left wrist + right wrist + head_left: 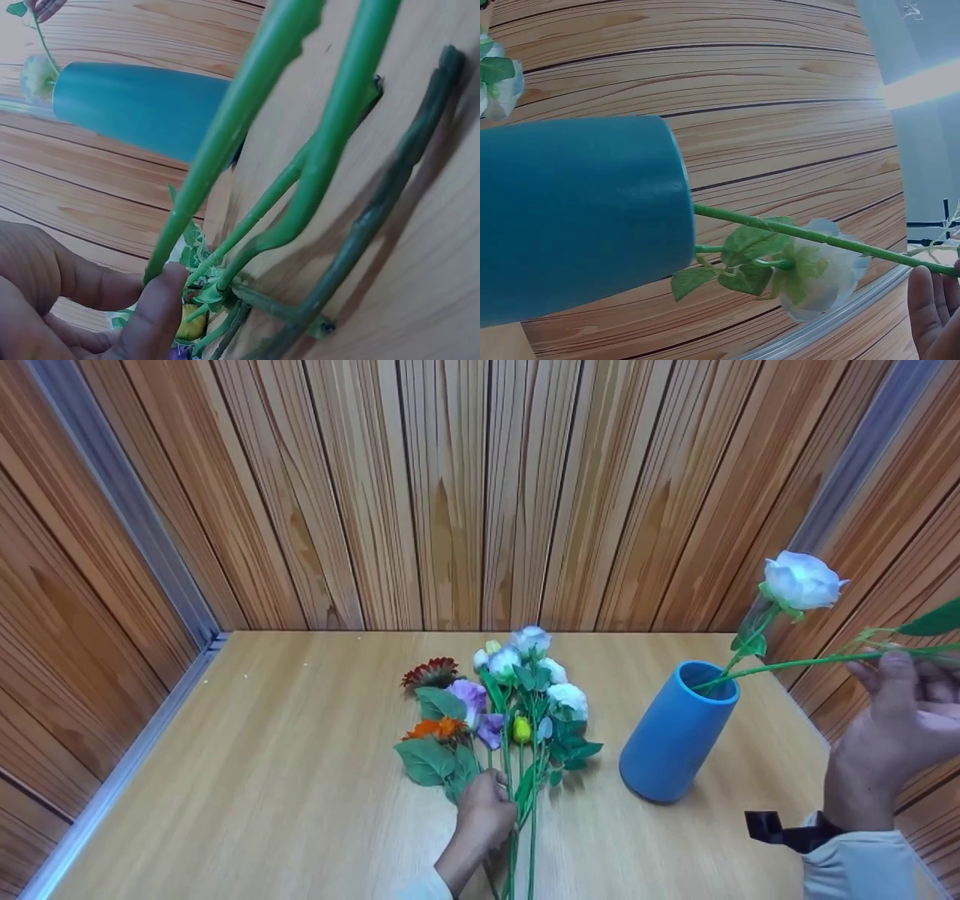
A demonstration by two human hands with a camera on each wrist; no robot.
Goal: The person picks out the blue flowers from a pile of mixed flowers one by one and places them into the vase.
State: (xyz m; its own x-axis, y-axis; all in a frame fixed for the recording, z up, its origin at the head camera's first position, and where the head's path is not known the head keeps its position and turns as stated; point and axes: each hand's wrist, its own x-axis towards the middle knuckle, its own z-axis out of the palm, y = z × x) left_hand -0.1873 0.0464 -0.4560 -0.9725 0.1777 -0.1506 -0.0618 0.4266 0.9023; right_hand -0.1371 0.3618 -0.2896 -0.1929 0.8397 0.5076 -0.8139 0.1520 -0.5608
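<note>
A blue vase (675, 735) stands at the right of the table, with one white rose (802, 581) in it. My right hand (900, 720) pinches a green flower stem (795, 663) whose lower end is inside the vase mouth. That stem slants out to the right; its bloom is out of the head view. My left hand (486, 814) is over the loose flowers at the middle, and in the left wrist view its thumb and finger pinch a green stem (202, 172). Around it lie white flowers (568, 699), a purple flower (469, 701) and an orange flower (436, 729).
A dark red flower (430, 673) and a yellow bud (521, 729) lie in the same bunch. Several stems run toward the table's front edge. Wood-panelled walls (450, 495) enclose the table (262, 780) at the back and sides.
</note>
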